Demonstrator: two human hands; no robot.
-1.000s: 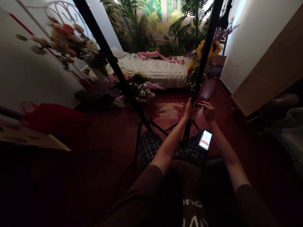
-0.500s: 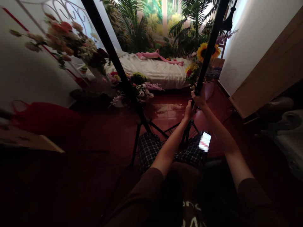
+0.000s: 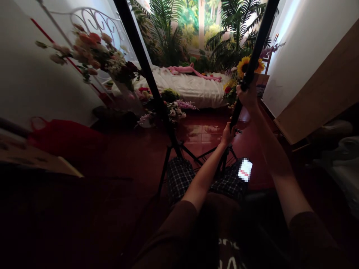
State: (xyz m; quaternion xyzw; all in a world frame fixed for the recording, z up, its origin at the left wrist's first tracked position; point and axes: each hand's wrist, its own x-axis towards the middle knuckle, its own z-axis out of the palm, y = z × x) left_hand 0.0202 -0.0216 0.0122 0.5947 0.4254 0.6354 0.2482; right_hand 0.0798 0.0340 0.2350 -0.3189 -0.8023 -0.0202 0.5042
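Note:
A black light stand leans up and to the right in front of me, its legs spread near my knees. My left hand is closed around the lower part of its pole, beside a small knob. Higher up, my right hand wraps the same pole just below a dark collar. A second black stand rises on the left, and neither hand touches it. On my right thigh lies a phone with a lit, blurred screen.
A bed with a cream cover holds a pink plush toy. Flowers stand at the left, sunflowers at the right. A red bag sits on the dim left side. A wooden panel leans against the right wall.
My right hand has moved up the pole, away from my left hand, which stays low and sits slightly lower in view. The whole view has shifted a little.

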